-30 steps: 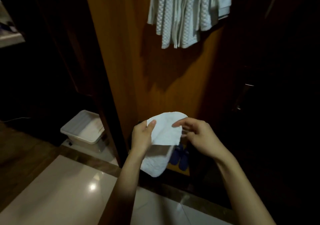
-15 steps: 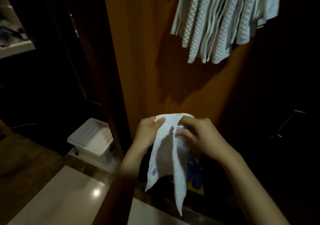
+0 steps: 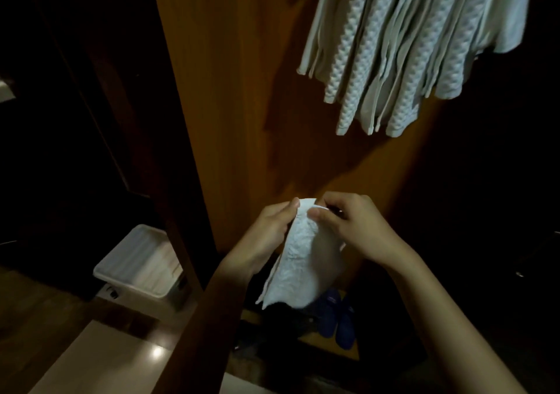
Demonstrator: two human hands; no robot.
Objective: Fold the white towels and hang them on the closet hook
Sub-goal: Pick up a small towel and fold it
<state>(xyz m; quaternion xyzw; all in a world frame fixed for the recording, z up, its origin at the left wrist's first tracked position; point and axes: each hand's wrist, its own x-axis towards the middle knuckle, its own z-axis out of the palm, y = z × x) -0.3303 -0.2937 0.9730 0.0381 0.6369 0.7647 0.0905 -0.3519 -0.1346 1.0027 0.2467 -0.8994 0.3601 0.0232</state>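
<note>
**Mia:** What is at the lower left of the frame?

**Ben:** A white box with a lid [image 3: 138, 265]. It sits on the floor next to a dark wood post [image 3: 145, 139]. Below it the shiny floor [image 3: 100, 363] has a small bright spot of light.

**Mia:** And in the middle?

**Ben:** Two bare hands, low in the middle of the frame. The left hand [image 3: 266, 236] is closed on the left side of a small white towel [image 3: 303, 266]. Its thumb is pressed on the top edge. The right hand [image 3: 354, 227] is closed on the right side of the same top edge, thumb in front and fingers curled behind.

**Mia:** So where is the towel?

**Ben:** Between the two hands. The hands are close together at the top, so the towel is folded narrow. The rest hangs down from them, in front of the orange-brown closet wall [image 3: 242, 90].

**Mia:** What is under the towel?

**Ben:** A pair of blue slippers [image 3: 336, 318] on the closet floor, just below and a bit to the right. Something dark lies beside them, but I cannot tell what it is.

**Mia:** And at the upper right?

**Ben:** A bunch of pale towels [image 3: 409, 54] hanging down against the closet wall. Some are bumpy and some are smooth. What they hang on is out of the frame. The far right side is too dark to see.
</note>
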